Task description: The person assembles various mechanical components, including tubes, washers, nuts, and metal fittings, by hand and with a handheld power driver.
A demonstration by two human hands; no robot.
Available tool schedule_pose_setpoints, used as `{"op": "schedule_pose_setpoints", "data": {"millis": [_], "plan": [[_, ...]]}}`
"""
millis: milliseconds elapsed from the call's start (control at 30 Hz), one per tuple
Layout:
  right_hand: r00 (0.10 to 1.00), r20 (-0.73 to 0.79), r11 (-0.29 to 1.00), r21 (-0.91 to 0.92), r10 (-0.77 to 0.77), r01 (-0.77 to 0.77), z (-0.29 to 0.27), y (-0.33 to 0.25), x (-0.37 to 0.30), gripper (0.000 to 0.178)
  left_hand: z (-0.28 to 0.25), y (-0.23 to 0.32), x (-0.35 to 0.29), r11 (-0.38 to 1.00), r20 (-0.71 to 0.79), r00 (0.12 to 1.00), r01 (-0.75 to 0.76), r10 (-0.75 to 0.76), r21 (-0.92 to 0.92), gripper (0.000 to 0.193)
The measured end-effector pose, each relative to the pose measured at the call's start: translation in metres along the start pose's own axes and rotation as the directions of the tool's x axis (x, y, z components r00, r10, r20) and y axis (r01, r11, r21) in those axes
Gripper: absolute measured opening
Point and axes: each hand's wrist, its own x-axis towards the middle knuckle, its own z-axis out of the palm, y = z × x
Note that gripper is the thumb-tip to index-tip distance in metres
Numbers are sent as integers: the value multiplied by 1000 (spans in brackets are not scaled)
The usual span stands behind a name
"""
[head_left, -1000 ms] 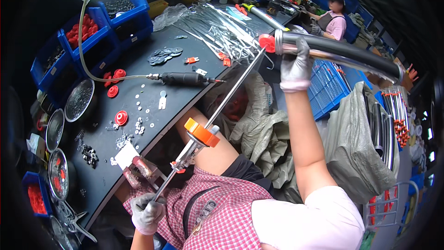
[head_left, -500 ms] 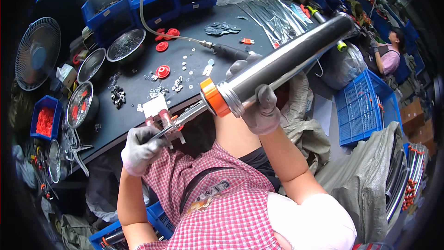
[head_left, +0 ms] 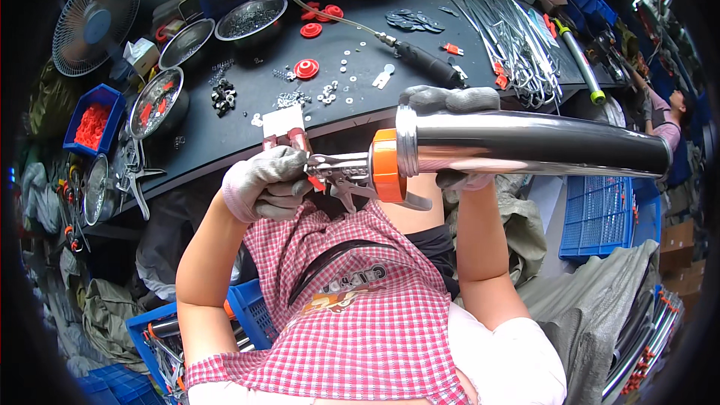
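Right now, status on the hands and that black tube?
Left hand closed at the metal trigger assembly; right hand around black tube; orange cap at tube's ringed end; worktable just beyond.

Left hand [head_left: 271, 184] and right hand [head_left: 450, 100] in grey work gloves [head_left: 255, 186], pinkish cuff on left. Red-and-white gingham apron [head_left: 360, 356], black trim [head_left: 319, 262], tan print with dark lettering [head_left: 334, 301] at front. Pale short sleeve [head_left: 521, 364] on right. Black shorts [head_left: 435, 251], partly covered by apron.
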Motion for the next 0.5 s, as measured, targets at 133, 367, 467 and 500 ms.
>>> {"op": "schedule_pose_setpoints", "data": {"millis": [133,367,467,500], "plan": [[999,32,999,-47,3,-2,-1,-5,-13,73,11,-1,0,997,-64,998,-1,5,72,35],[921,-70,739,622,382,-259,0,-21,-50,69,23,5,6,928,-292,955,157,-55,339,32],[934,-306,980,123,186,-155,17,-9,-47,63,29,13,14,717,-347,863,-25,367,697,27],[904,-391,976,-53,175,-212,18,-9,-48,65,31,15,24,454,-261,696,-104,669,885,33]]}}
